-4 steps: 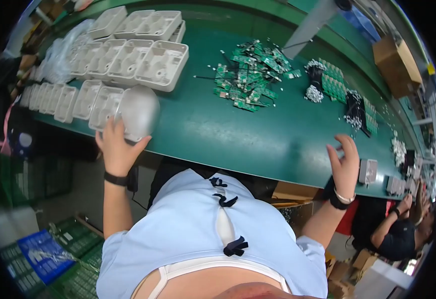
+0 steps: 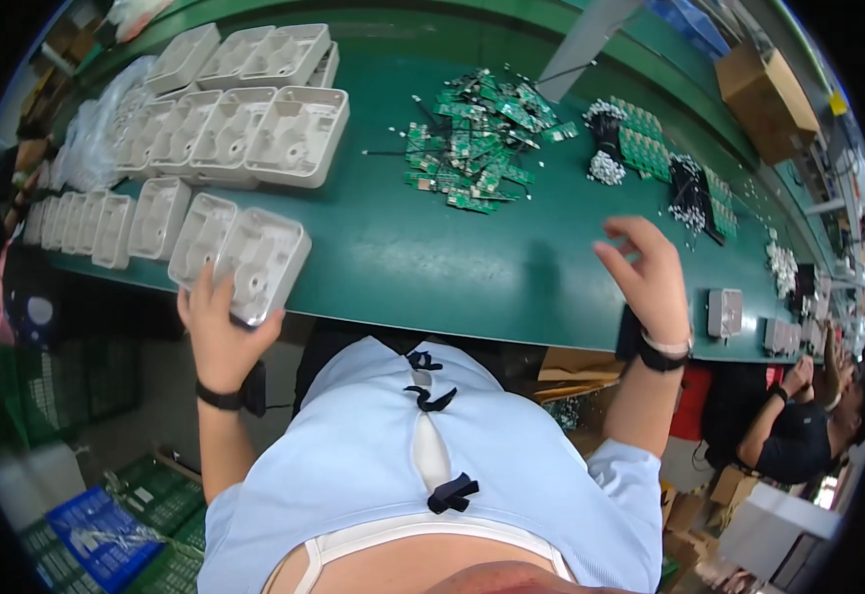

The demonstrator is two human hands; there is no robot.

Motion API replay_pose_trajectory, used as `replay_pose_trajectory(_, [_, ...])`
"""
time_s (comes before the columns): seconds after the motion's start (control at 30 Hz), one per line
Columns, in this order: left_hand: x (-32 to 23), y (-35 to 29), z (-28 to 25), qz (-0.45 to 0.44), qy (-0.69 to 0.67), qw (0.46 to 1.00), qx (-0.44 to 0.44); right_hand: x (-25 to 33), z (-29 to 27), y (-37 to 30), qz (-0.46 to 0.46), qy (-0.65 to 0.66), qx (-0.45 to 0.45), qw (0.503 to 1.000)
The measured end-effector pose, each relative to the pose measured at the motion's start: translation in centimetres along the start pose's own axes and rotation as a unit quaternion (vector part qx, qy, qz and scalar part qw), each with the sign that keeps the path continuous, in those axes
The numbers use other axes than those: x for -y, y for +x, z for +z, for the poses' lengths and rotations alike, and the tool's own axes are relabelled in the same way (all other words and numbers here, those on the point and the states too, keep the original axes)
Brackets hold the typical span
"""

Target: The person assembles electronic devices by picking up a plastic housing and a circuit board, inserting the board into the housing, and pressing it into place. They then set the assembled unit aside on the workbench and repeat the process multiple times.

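Note:
My left hand (image 2: 223, 337) grips the near end of an off-white plastic housing (image 2: 272, 247) at the table's front edge. Its fingers lie along the left side and its thumb is at the near right corner. The housing's hollow inside, with round bosses, faces up. Close against its left is another such housing (image 2: 205, 226), with a row of more going left. Well to the right, my right hand (image 2: 650, 282) hovers above the green table (image 2: 432, 267). Its fingers are loosely curved, the thumb stands apart, and it holds nothing.
Stacked off-white housings (image 2: 294, 139) stand behind at left, beside a clear plastic bag (image 2: 106, 139). A heap of green circuit boards (image 2: 477, 139) lies mid-table. Black cable bundles (image 2: 606, 139) and board panels (image 2: 642, 144) lie farther right. A co-worker (image 2: 799, 421) sits at far right.
The housing by my left hand was a blurred, smooth pale oval; now its hollow inside shows clearly. My right hand has moved a little up and left. The whole view has shifted slightly.

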State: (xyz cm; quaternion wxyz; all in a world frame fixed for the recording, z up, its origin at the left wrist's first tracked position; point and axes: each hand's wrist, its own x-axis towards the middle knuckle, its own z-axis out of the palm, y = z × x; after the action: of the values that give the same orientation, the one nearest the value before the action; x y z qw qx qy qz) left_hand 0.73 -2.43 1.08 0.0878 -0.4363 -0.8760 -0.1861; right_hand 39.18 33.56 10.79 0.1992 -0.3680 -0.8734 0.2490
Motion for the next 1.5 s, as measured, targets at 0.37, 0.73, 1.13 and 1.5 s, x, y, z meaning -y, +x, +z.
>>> replay_pose_trajectory(0.37, [-5.1, 1.9, -3.0, 0.323, -0.177, 0.916, 0.159, -5.7, 8.2, 15.5, 0.166, 0.216, 0.102, 0.957])
replay_pose_trajectory(0.73, [-10.4, 2.6, 2.7, 0.339, -0.178, 0.909, 0.167, -6.1, 6.0, 6.0, 0.151, 0.909, 0.154, 0.358])
replay_pose_trajectory(1.13, [-17.7, 5.1, 1.3, 0.368, -0.258, 0.881, 0.148, -7.1, 6.6, -4.6, 0.048, 0.782, -0.124, 0.608])
replay_pose_trajectory(1.5, [-24.0, 7.0, 5.3, 0.379, -0.263, 0.869, 0.181, 0.3, 10.0, -7.1, 0.008, 0.316, -0.122, 0.941])
